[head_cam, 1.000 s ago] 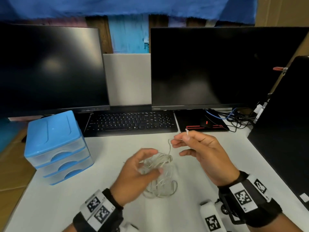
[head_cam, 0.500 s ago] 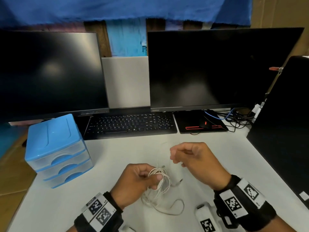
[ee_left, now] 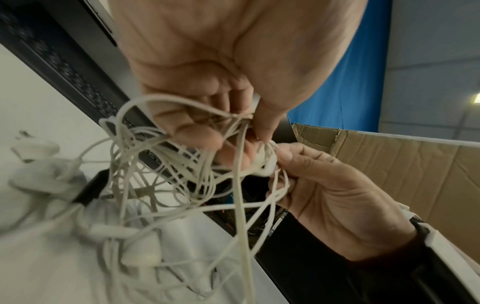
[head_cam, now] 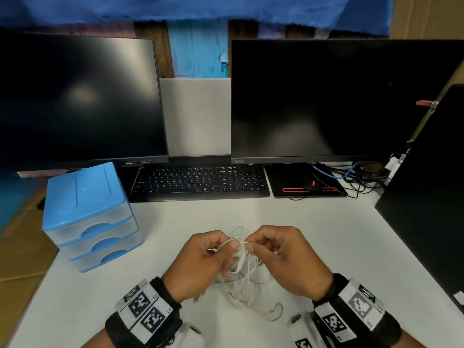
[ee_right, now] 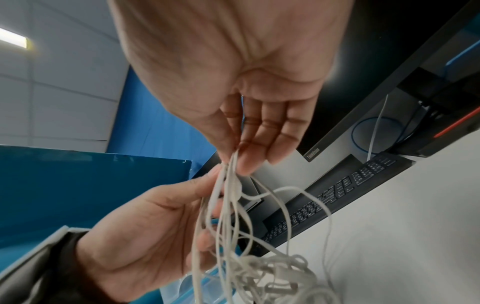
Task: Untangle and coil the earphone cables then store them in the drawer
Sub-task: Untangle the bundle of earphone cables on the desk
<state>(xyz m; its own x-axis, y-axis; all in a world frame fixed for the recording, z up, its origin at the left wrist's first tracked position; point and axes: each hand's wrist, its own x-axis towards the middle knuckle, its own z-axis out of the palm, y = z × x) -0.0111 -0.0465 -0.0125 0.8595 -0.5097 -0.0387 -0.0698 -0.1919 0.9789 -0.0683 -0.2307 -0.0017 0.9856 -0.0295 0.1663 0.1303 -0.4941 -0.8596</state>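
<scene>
A tangled bundle of white earphone cables (head_cam: 244, 280) is lifted just above the white desk (head_cam: 313, 229), with loose loops trailing down onto it. My left hand (head_cam: 200, 257) grips the bunch, thumb and fingers curled round several strands (ee_left: 182, 156). My right hand (head_cam: 281, 254) meets it from the right and pinches strands at the top of the bundle (ee_right: 231, 164). The hands touch each other at the fingertips. The blue three-drawer unit (head_cam: 88, 217) stands at the desk's left, all drawers closed.
Two dark monitors (head_cam: 313, 101) stand at the back, with a black keyboard (head_cam: 200, 182) below them. A mouse on a black pad (head_cam: 306, 187) lies to the right, with cables behind it. A black panel (head_cam: 431, 197) borders the right edge. Cardboard (ee_left: 389, 164) lies beyond.
My right hand came down and left from above the desk to meet the left hand, and now pinches the bundle. The left hand lifted the cables slightly.
</scene>
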